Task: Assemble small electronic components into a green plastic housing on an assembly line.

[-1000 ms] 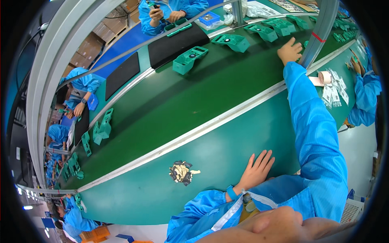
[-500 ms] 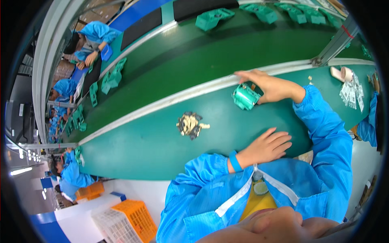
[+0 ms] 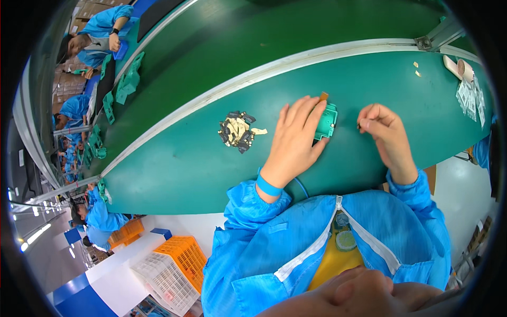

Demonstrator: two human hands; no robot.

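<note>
My left hand (image 3: pixel 296 134), wearing a blue wristband, lies over a small green plastic housing (image 3: pixel 329 122) on the green work surface. Its thumb and fingers hold the housing, hiding the left part of it. From the housing's far side sticks a short orange-brown strip (image 3: pixel 324 96). Apart from it, to the right, my right hand (image 3: pixel 384 129) is closed in a pinch. A tiny dark thing shows at the fingertips, too small to name. Left of my left hand sits a loose pile of small black and cream pieces (image 3: pixel 236 131).
A pale metal rail (image 3: pixel 253 82) divides the work surface from the darker green belt (image 3: pixel 211 63). At the far right lie tape rolls (image 3: pixel 465 70) and clear packets (image 3: pixel 469 100). Green housings (image 3: pixel 128 79) line the belt's far side. Co-workers in blue sit to the left, with crates (image 3: pixel 185 259) below.
My left hand has moved from the near edge onto the housing. My right hand has let go of the housing and drawn back to the right, now pinched. The whole view has shifted.
</note>
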